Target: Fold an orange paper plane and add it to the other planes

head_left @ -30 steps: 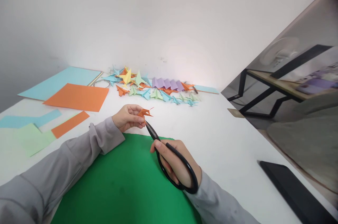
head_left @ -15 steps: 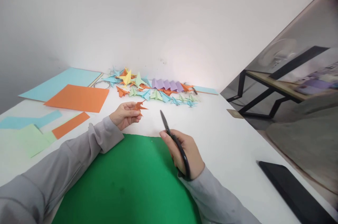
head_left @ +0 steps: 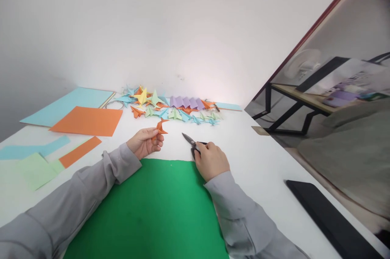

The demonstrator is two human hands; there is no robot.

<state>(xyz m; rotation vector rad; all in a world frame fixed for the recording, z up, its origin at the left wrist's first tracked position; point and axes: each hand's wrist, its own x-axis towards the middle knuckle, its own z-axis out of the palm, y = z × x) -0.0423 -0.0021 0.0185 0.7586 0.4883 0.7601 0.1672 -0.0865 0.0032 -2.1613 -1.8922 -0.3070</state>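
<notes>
My left hand (head_left: 144, 142) pinches a small folded orange paper figure (head_left: 160, 126) just above the white table (head_left: 243, 157). My right hand (head_left: 210, 159) lies palm down on the table, its fingers curled over the handles of black scissors (head_left: 190, 142) whose closed blades point away to the left. The scissors rest low against the table beyond the far edge of a green sheet (head_left: 152, 210), which lies under both my forearms.
A row of coloured origami pieces (head_left: 170, 107) lines the wall. Orange (head_left: 87, 120) and light blue (head_left: 68, 104) sheets and paper offcuts (head_left: 36, 161) lie at the left. A black flat object (head_left: 329, 218) sits at the right near the table's edge.
My right hand has drawn the scissors away from the orange figure, turned palm down and lowered them to the table. The left hand keeps hold of the figure.
</notes>
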